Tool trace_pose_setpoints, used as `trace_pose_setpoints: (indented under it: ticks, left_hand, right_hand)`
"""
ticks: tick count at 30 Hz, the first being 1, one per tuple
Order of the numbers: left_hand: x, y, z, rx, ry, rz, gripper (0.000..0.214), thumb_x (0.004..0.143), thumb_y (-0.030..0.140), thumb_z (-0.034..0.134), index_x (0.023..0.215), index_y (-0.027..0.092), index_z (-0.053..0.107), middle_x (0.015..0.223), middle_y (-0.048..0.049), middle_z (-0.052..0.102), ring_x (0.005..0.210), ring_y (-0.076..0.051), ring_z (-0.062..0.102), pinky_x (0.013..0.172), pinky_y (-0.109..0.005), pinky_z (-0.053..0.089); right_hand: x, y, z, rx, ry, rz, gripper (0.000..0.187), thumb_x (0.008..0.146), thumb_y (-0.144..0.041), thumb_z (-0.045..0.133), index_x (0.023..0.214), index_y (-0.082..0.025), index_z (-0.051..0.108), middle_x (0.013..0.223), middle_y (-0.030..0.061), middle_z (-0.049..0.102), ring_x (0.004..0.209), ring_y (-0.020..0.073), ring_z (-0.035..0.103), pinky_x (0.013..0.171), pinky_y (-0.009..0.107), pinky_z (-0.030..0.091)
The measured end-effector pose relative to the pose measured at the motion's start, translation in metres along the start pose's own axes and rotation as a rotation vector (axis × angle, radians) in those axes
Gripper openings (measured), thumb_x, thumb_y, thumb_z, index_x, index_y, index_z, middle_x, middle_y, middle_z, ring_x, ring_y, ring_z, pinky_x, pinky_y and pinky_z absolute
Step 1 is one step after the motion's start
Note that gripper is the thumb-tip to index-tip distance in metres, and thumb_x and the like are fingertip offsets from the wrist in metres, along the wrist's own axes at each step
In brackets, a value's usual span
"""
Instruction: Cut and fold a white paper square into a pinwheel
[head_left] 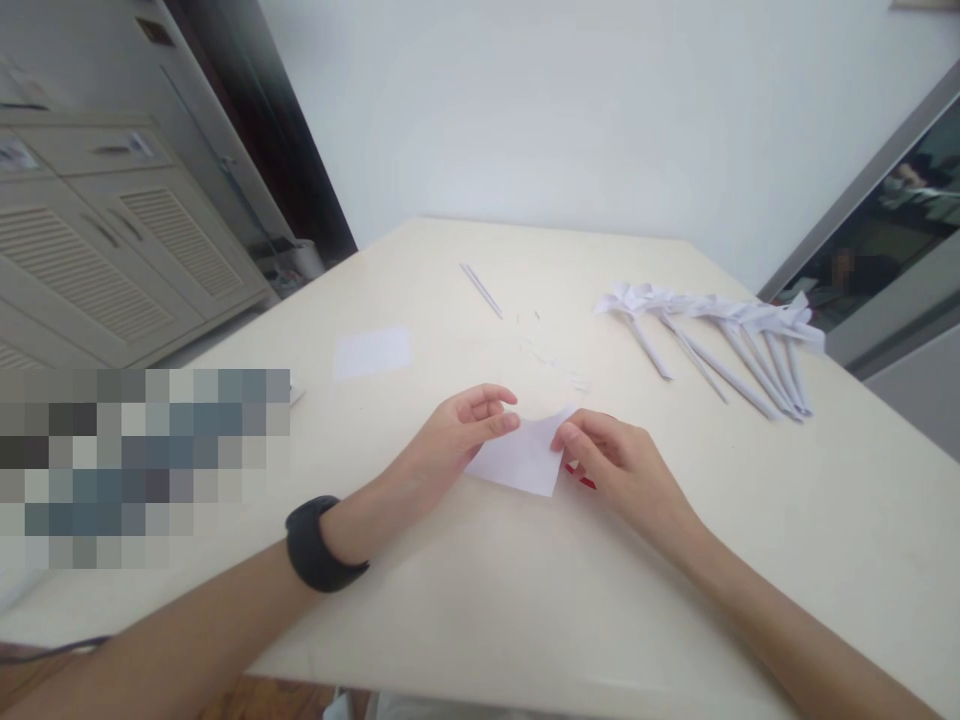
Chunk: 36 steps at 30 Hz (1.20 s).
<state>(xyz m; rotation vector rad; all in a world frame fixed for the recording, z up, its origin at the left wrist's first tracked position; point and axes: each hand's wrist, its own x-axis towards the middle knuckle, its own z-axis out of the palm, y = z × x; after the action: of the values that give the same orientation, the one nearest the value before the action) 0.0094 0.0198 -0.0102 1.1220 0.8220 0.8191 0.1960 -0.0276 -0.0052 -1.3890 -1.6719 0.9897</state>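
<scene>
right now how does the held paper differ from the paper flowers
The held paper is one plain sheet; the paper flowers are folded with long stems. The held paper is pinched by the left hand and right hand; the paper flowers lie untouched in a row. Both are white.

Single view, head-worn: looks forward and down over the worktop (pixel 480 610) from its near edge; left hand (pixel 457 440) and right hand (pixel 622 465) close below, at its middle; wall (pixel 562 120) behind its far edge.
</scene>
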Motion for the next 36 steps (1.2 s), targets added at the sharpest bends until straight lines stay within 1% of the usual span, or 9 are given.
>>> trace_pose_setpoints:
  ticks: [6, 10, 14, 20, 24, 27, 30, 32, 36]
  left_hand:
    - [-0.002, 0.002, 0.002, -0.048, 0.018, 0.013, 0.020, 0.077, 0.027, 0.066, 0.091, 0.019, 0.055, 0.087, -0.0017, 0.058, 0.077, -0.014, 0.055, 0.068, -0.025, 0.041]
    - [-0.001, 0.006, -0.001, -0.003, 0.117, 0.109, 0.021, 0.076, 0.032, 0.066, 0.090, 0.019, 0.059, 0.078, 0.0010, 0.057, 0.071, -0.012, 0.053, 0.067, -0.024, 0.040]
    - [0.000, 0.010, -0.006, 0.114, 0.191, 0.156, 0.023, 0.078, 0.036, 0.062, 0.094, 0.020, 0.059, 0.087, -0.0013, 0.059, 0.079, -0.014, 0.054, 0.071, -0.025, 0.041]
    - [-0.006, 0.012, 0.003, 0.115, 0.052, 0.046, 0.030, 0.081, 0.043, 0.057, 0.101, 0.020, 0.059, 0.102, -0.0056, 0.061, 0.093, -0.020, 0.056, 0.078, -0.030, 0.043]
    - [-0.007, 0.016, 0.005, 0.134, 0.047, 0.116, 0.032, 0.087, 0.045, 0.046, 0.099, 0.019, 0.059, 0.105, -0.0067, 0.060, 0.099, -0.021, 0.055, 0.084, -0.033, 0.043]
    - [-0.007, 0.021, 0.002, 0.203, 0.050, 0.101, 0.030, 0.081, 0.041, 0.057, 0.104, 0.021, 0.058, 0.109, -0.0068, 0.060, 0.102, -0.022, 0.056, 0.085, -0.033, 0.042]
    - [-0.007, 0.023, -0.001, 0.204, -0.053, 0.007, 0.040, 0.070, 0.028, 0.070, 0.107, 0.020, 0.056, 0.109, -0.0076, 0.062, 0.101, -0.024, 0.057, 0.083, -0.034, 0.044]
    - [-0.006, 0.021, -0.001, 0.186, -0.091, -0.042, 0.038, 0.069, 0.023, 0.070, 0.104, 0.018, 0.057, 0.103, -0.0078, 0.064, 0.095, -0.024, 0.060, 0.079, -0.034, 0.046]
    - [-0.004, 0.015, -0.002, 0.214, -0.018, -0.053, 0.028, 0.068, 0.020, 0.068, 0.095, 0.016, 0.059, 0.087, -0.0047, 0.065, 0.082, -0.021, 0.061, 0.069, -0.030, 0.047]
  right_hand:
    - [0.005, 0.005, -0.003, 0.262, -0.071, 0.072, 0.009, 0.083, -0.028, 0.053, 0.088, -0.020, 0.056, 0.071, -0.0027, 0.051, 0.061, 0.0103, 0.051, 0.057, 0.023, 0.040]
    - [0.004, 0.004, -0.004, 0.306, -0.039, 0.075, 0.010, 0.081, -0.021, 0.053, 0.090, -0.021, 0.055, 0.071, -0.0032, 0.050, 0.062, 0.0104, 0.050, 0.056, 0.023, 0.038]
    - [0.001, 0.000, -0.005, 0.311, -0.004, 0.077, 0.013, 0.079, -0.019, 0.052, 0.092, -0.021, 0.055, 0.074, -0.0018, 0.053, 0.061, 0.0103, 0.049, 0.051, 0.022, 0.033]
    - [-0.002, -0.002, -0.004, 0.338, 0.052, 0.050, 0.020, 0.079, -0.020, 0.051, 0.098, -0.022, 0.057, 0.077, -0.0006, 0.054, 0.056, 0.0093, 0.043, 0.045, 0.022, 0.028]
    - [-0.002, 0.000, -0.003, 0.273, 0.078, 0.064, 0.025, 0.079, -0.021, 0.050, 0.102, -0.022, 0.059, 0.068, -0.0033, 0.043, 0.055, 0.0101, 0.040, 0.046, 0.022, 0.029]
    - [0.000, 0.000, -0.003, 0.204, 0.102, 0.077, 0.025, 0.079, -0.021, 0.051, 0.102, -0.023, 0.060, 0.066, -0.0042, 0.037, 0.056, 0.0109, 0.042, 0.050, 0.023, 0.033]
    - [0.001, 0.000, -0.001, 0.189, 0.072, 0.090, 0.025, 0.079, -0.023, 0.051, 0.103, -0.023, 0.058, 0.068, -0.0038, 0.037, 0.056, 0.0114, 0.043, 0.049, 0.024, 0.035]
    - [0.002, 0.000, 0.000, 0.179, 0.062, 0.086, 0.025, 0.079, -0.024, 0.051, 0.103, -0.023, 0.057, 0.067, -0.0041, 0.036, 0.053, 0.0112, 0.042, 0.046, 0.023, 0.034]
    - [0.004, 0.004, 0.003, 0.135, 0.076, 0.025, 0.022, 0.079, -0.026, 0.053, 0.101, -0.024, 0.056, 0.066, -0.0036, 0.042, 0.056, 0.0126, 0.046, 0.050, 0.024, 0.041]
